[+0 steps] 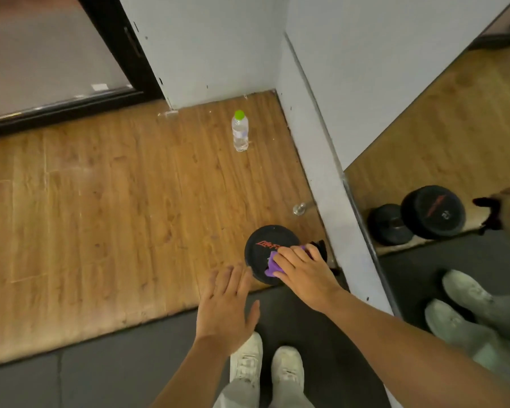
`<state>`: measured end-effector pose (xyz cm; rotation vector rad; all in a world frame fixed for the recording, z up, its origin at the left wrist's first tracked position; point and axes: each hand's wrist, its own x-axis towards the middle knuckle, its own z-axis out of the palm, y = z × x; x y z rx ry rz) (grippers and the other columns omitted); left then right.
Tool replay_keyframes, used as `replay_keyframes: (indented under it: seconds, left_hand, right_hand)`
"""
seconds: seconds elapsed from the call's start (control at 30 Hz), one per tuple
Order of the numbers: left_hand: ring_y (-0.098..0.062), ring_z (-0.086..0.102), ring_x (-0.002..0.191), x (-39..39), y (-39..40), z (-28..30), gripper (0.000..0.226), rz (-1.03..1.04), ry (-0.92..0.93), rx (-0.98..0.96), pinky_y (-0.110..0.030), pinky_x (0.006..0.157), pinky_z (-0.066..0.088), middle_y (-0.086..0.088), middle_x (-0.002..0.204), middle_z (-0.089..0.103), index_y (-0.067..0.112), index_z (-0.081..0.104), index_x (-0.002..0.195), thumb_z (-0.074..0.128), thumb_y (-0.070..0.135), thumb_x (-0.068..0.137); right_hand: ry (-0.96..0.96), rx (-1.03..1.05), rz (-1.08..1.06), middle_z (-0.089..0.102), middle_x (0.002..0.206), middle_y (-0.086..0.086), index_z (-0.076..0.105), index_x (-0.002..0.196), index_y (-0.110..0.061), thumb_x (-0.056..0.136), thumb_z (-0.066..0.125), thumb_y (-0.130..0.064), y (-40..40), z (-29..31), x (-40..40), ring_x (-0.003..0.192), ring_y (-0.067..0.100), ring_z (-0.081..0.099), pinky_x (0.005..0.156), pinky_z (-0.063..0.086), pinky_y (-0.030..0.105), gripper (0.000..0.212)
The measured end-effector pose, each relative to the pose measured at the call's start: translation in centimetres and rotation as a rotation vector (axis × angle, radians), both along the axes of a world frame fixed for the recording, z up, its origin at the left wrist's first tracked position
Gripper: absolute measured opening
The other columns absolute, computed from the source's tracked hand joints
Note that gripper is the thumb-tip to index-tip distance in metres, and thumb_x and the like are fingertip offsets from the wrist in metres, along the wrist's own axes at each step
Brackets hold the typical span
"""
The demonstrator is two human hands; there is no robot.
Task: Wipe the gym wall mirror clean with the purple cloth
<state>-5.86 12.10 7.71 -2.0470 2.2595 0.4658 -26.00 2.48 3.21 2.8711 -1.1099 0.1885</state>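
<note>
Wall mirror along the right side, reflecting wooden floor, the dumbbell, pale shoes and a hand with dark cloth. Wooden floor over most of the view, dark mat below it, near the feet. Dark-framed door at upper left, white wall beside it.

Black dumbbell with red lettering standing on end at the border of wood and mat, close to the mirror's base. On top of its round face, purple cloth, bunched, partly hidden. Right hand directly over the cloth, fingers curled around it and gripping it against the dumbbell top; only the left edge and a small upper part of the cloth visible from under the fingers. Not touching the mirror; well apart from the glass.

Left hand just beside the dumbbell on its left, fingers straight and spread, thumb out, holding nothing; fingertips near the dumbbell's rim, contact impossible to tell.

White shoes on the mat at the bottom.

Clear plastic bottle with green cap, upright on the wood near the corner, well apart from both hands; contents impossible to tell. Small metal doorstop at the wall base.
</note>
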Motion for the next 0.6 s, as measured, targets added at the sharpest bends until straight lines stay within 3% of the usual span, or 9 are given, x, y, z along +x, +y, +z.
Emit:
replay_keyframes:
  seconds: [0.07,0.13,0.27,0.4,0.6]
  left_hand:
    - [-0.031,0.064,0.12,0.0,-1.1,-3.6,0.063,0.009,0.001,0.008,-0.048,0.109,0.028,-0.012,0.132,0.065,0.007,0.066,0.129,0.04,0.048,0.088]
    - [-0.03,0.063,0.121,-0.2,-2.0,-6.7,0.064,0.029,-0.002,0.02,-0.048,0.108,0.029,-0.012,0.132,0.065,0.008,0.066,0.13,0.039,0.048,0.087]
    - [-0.029,0.061,0.123,-0.2,-2.8,-10.6,0.065,0.064,0.004,0.025,-0.048,0.112,0.037,-0.01,0.134,0.064,0.008,0.063,0.132,0.039,0.049,0.088]
    - [-0.03,0.06,0.125,0.5,-2.5,-13.1,0.066,0.052,-0.013,0.015,-0.044,0.113,0.025,-0.012,0.136,0.063,0.007,0.062,0.133,0.04,0.048,0.087]
    - [-0.031,0.06,0.126,0.3,-3.2,-13.4,0.068,0.044,-0.017,0.033,-0.046,0.111,0.027,-0.013,0.136,0.062,0.005,0.061,0.135,0.039,0.049,0.087]
  right_hand:
    - [-0.036,-0.016,0.014,0.07,0.111,0.004,0.058,0.119,-0.015,0.095,0.058,-0.042,-0.5,-4.2,0.4,0.099,0.021,0.063,0.092,0.037,0.039,0.037]
    - [-0.065,0.008,0.01,0.071,0.112,0.005,0.054,0.121,-0.015,0.097,0.043,-0.041,-0.8,-7.8,0.8,0.099,0.022,0.065,0.093,0.037,0.039,0.037]
    - [-0.057,0.092,-0.022,0.068,0.128,0.007,0.067,0.127,-0.012,0.101,0.041,-0.04,-1.2,-12.7,1.0,0.111,0.024,0.065,0.099,0.037,0.042,0.046]
    - [-0.011,0.273,-0.105,0.039,0.161,0.003,0.044,0.153,-0.017,0.107,0.031,-0.045,-0.3,-14.9,0.6,0.147,0.021,0.039,0.117,0.031,0.049,0.055]
    - [0.052,0.345,-0.115,0.029,0.166,0.002,0.035,0.158,-0.021,0.107,0.028,-0.052,-0.8,-14.6,0.7,0.153,0.021,0.026,0.121,0.026,0.051,0.06]
